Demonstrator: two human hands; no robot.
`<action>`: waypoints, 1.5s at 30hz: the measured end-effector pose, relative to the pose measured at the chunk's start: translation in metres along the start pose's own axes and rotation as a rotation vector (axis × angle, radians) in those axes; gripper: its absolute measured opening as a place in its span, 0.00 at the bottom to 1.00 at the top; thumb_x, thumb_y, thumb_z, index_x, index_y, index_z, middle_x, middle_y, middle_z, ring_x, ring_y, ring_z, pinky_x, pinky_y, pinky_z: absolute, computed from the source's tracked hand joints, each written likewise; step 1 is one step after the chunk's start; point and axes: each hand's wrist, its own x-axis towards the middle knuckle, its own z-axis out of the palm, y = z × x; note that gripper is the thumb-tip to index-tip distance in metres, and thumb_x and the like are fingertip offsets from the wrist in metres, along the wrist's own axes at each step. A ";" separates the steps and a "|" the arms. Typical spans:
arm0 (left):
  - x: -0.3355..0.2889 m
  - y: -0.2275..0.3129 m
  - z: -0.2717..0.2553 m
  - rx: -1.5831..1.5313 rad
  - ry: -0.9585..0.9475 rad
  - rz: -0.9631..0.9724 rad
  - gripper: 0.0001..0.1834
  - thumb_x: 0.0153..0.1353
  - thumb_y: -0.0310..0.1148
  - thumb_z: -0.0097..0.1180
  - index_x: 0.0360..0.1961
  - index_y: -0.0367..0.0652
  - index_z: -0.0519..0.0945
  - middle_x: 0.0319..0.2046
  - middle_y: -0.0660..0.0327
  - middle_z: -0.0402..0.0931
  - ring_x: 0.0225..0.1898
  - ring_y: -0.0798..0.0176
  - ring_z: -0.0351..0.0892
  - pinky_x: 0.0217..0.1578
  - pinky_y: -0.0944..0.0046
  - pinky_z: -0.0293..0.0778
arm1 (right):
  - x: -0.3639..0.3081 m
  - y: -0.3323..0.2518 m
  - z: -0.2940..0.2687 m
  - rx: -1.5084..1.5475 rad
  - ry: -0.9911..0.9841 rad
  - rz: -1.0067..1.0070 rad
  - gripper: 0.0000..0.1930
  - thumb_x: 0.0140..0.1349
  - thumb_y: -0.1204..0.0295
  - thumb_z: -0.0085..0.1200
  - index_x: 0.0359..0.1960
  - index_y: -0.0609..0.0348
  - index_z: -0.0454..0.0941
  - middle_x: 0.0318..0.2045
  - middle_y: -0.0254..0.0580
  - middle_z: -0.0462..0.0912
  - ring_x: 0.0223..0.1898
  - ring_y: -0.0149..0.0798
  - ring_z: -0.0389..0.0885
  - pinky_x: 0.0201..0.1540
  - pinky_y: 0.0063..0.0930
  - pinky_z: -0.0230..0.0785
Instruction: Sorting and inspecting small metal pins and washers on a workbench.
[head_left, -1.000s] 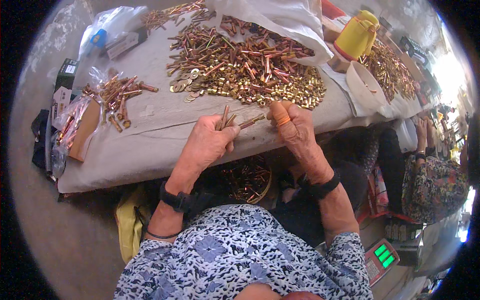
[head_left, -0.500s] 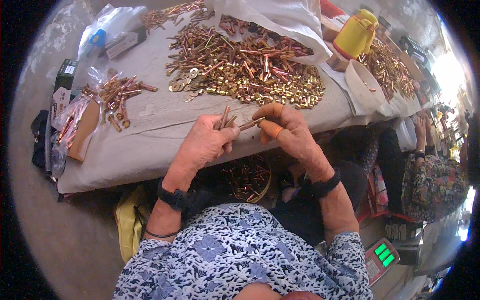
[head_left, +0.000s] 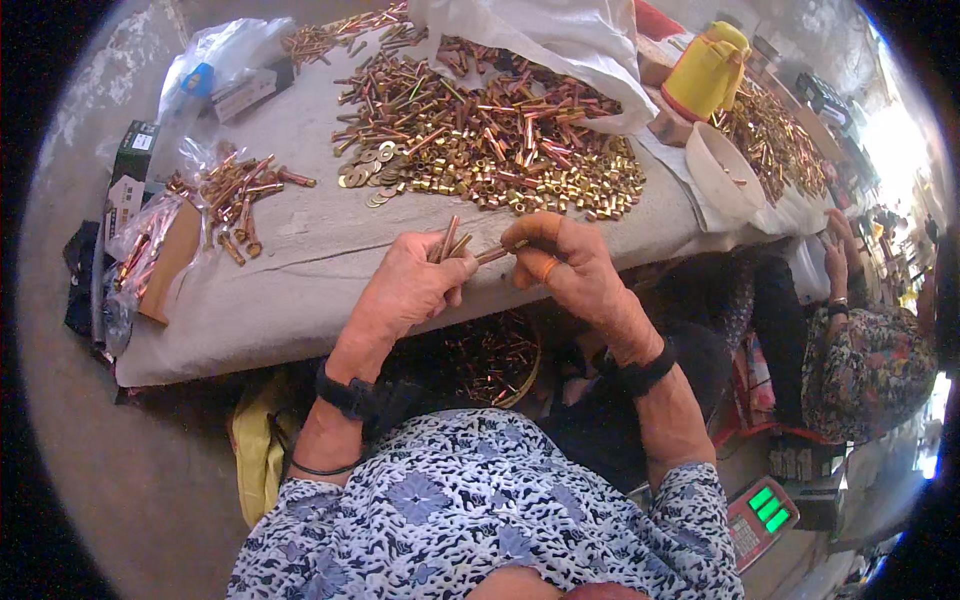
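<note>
Head view: at the desk (head_left: 320,290), left hand (head_left: 408,274) clasps bolts (head_left: 450,237), right hand (head_left: 575,264) pinches one's end; a slackened hold could drop some.

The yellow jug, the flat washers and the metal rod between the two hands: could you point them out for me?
Yellow jug (head_left: 704,73): head view, middle of its body.
Flat washers (head_left: 370,171): head view, middle of their small heap.
Metal rod (head_left: 491,256): head view, the visible stretch of its shaft.
</note>
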 end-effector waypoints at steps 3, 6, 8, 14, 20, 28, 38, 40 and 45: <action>0.000 -0.001 0.000 0.000 -0.012 0.009 0.08 0.55 0.36 0.54 0.27 0.43 0.75 0.13 0.68 0.70 0.10 0.78 0.61 0.09 0.76 0.54 | 0.000 0.002 -0.002 -0.071 0.013 -0.049 0.07 0.56 0.76 0.51 0.37 0.62 0.76 0.26 0.41 0.79 0.28 0.33 0.78 0.30 0.25 0.70; 0.001 -0.005 0.001 0.041 -0.002 0.033 0.08 0.56 0.36 0.54 0.27 0.43 0.75 0.13 0.68 0.70 0.10 0.78 0.61 0.10 0.76 0.54 | 0.000 -0.002 -0.004 -0.216 0.008 -0.082 0.09 0.56 0.74 0.52 0.39 0.61 0.76 0.25 0.40 0.79 0.28 0.32 0.78 0.29 0.25 0.70; 0.002 -0.006 0.002 0.066 0.009 0.040 0.08 0.56 0.36 0.54 0.26 0.43 0.75 0.13 0.68 0.70 0.11 0.78 0.61 0.10 0.76 0.55 | 0.001 0.002 -0.003 -0.230 0.019 -0.105 0.09 0.57 0.74 0.51 0.39 0.61 0.76 0.24 0.40 0.79 0.28 0.32 0.78 0.30 0.25 0.70; 0.002 -0.005 0.003 -0.008 0.037 0.051 0.08 0.56 0.36 0.53 0.25 0.44 0.74 0.13 0.69 0.69 0.10 0.79 0.60 0.09 0.76 0.54 | -0.001 -0.003 0.002 0.036 0.061 -0.024 0.09 0.59 0.70 0.50 0.36 0.63 0.76 0.23 0.41 0.78 0.24 0.31 0.76 0.27 0.27 0.68; -0.002 -0.001 0.005 -0.036 0.065 0.032 0.08 0.56 0.36 0.54 0.24 0.44 0.74 0.12 0.68 0.69 0.09 0.79 0.59 0.08 0.76 0.53 | 0.004 0.000 -0.006 -0.295 0.220 -0.120 0.12 0.60 0.66 0.50 0.31 0.63 0.76 0.18 0.39 0.74 0.20 0.32 0.72 0.23 0.28 0.63; -0.001 -0.003 0.005 -0.022 0.065 0.055 0.08 0.55 0.37 0.54 0.24 0.44 0.74 0.12 0.69 0.69 0.08 0.79 0.59 0.08 0.76 0.53 | 0.002 0.000 0.005 -0.154 0.138 -0.023 0.09 0.59 0.70 0.50 0.33 0.65 0.76 0.19 0.42 0.76 0.21 0.33 0.75 0.25 0.28 0.68; -0.002 -0.002 0.002 -0.044 0.038 0.042 0.07 0.55 0.35 0.55 0.27 0.43 0.75 0.12 0.68 0.70 0.09 0.79 0.61 0.09 0.76 0.53 | 0.003 0.006 0.000 -0.237 0.082 -0.209 0.09 0.60 0.69 0.50 0.32 0.64 0.76 0.19 0.42 0.76 0.21 0.32 0.74 0.24 0.29 0.66; -0.001 -0.003 0.003 -0.024 0.038 0.065 0.07 0.55 0.35 0.55 0.27 0.43 0.75 0.12 0.68 0.70 0.10 0.78 0.61 0.09 0.76 0.54 | 0.004 0.008 -0.001 -0.313 0.084 -0.237 0.10 0.60 0.68 0.51 0.30 0.63 0.77 0.18 0.44 0.75 0.20 0.34 0.74 0.23 0.31 0.64; -0.003 -0.001 0.005 0.033 0.063 0.047 0.08 0.55 0.35 0.54 0.27 0.43 0.75 0.13 0.69 0.69 0.11 0.78 0.61 0.11 0.75 0.55 | 0.002 0.006 -0.001 -0.308 0.059 -0.101 0.11 0.59 0.66 0.51 0.28 0.63 0.77 0.19 0.45 0.76 0.21 0.36 0.74 0.23 0.32 0.64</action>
